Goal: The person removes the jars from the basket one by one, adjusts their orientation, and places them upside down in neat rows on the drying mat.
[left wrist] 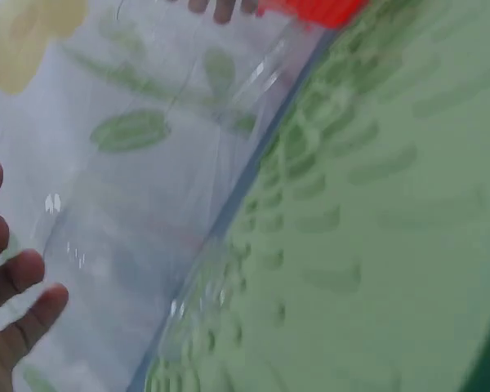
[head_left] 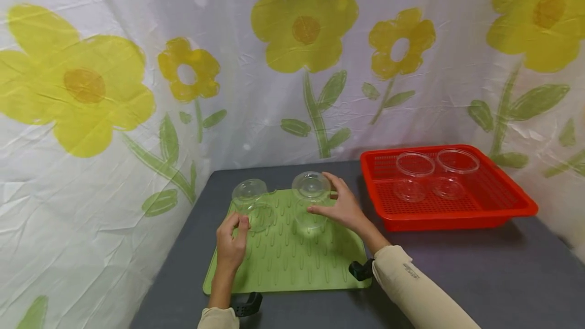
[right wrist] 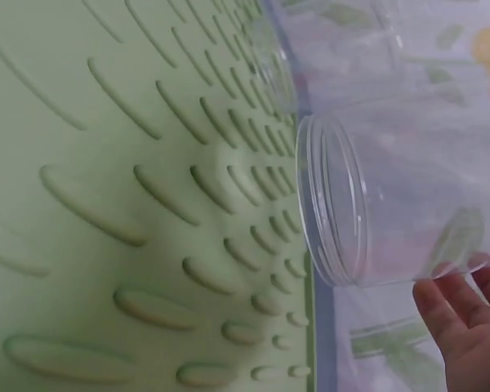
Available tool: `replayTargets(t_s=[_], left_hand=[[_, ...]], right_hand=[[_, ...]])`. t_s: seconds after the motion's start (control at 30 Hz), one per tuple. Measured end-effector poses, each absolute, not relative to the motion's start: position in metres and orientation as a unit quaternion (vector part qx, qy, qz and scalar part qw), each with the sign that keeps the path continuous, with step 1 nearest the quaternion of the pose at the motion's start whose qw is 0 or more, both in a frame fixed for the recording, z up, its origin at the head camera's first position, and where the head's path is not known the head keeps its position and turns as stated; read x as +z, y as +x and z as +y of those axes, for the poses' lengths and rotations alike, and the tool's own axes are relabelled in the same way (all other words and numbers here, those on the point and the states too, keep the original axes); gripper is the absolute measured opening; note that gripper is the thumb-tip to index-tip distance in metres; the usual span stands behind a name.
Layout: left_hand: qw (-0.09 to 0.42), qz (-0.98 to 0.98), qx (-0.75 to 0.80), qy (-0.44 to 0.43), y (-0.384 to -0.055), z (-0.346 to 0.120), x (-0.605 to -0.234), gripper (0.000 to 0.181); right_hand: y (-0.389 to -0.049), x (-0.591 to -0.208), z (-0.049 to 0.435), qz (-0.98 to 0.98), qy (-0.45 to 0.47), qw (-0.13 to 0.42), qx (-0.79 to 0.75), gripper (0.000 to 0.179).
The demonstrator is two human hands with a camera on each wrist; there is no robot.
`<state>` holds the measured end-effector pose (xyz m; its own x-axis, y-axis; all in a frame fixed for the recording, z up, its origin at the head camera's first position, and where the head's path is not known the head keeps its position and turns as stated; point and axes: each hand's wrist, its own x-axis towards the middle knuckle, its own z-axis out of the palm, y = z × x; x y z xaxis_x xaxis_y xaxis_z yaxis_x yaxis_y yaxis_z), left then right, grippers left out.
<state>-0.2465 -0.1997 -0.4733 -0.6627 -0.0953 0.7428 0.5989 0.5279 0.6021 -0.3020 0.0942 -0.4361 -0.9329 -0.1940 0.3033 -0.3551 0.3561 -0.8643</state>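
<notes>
My right hand point(head_left: 340, 206) grips a clear plastic jar point(head_left: 311, 187) from the right, thumb on the near side and fingers round the far side. Its threaded mouth faces down toward the green ridged mat point(head_left: 292, 263), its base upward, as the right wrist view shows. To the left, a second clear jar point(head_left: 250, 192) stands upside down at the mat's far left part. Just in front of that jar is my left hand point(head_left: 231, 242), fingers loosely bent and spread. In the left wrist view its fingers point(left wrist: 41, 314) hold nothing.
A red plastic basket point(head_left: 461, 221) stands on the grey table point(head_left: 439, 273) to the right, with two clear jars point(head_left: 415, 164) inside. Behind the table hangs a white sheet point(head_left: 237, 131) printed with yellow flowers.
</notes>
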Motion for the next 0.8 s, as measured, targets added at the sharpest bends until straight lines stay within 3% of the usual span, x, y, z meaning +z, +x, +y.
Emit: replayTargets(t_s=[0.13,0.37,0.53,0.7,0.8], left_hand=[[0.325,-0.829,-0.445,-0.094,-0.242,-0.212,-0.482,0.031],[0.278,-0.887,-0.367,0.032,-0.240,-0.224,-0.499,0.032],[0.169,-0.923,-0.331,0.103,-0.239,-0.228,-0.505,0.046],[0.023,-0.940,-0.324,0.101,-0.235,-0.230,-0.506,0.067],[-0.020,-0.945,-0.311,0.097,-0.235,-0.231,-0.507,0.077]], right_hand=[[-0.307,-0.436,0.086,-0.830,0.163,0.065,0.529,0.101],[-0.318,-0.442,0.068,-0.838,0.147,0.052,0.522,0.102],[-0.323,-0.447,0.056,-0.847,0.131,0.042,0.513,0.104],[-0.326,-0.451,0.047,-0.851,0.137,0.039,0.505,0.104],[-0.328,-0.452,0.044,-0.849,0.137,0.041,0.509,0.103]])
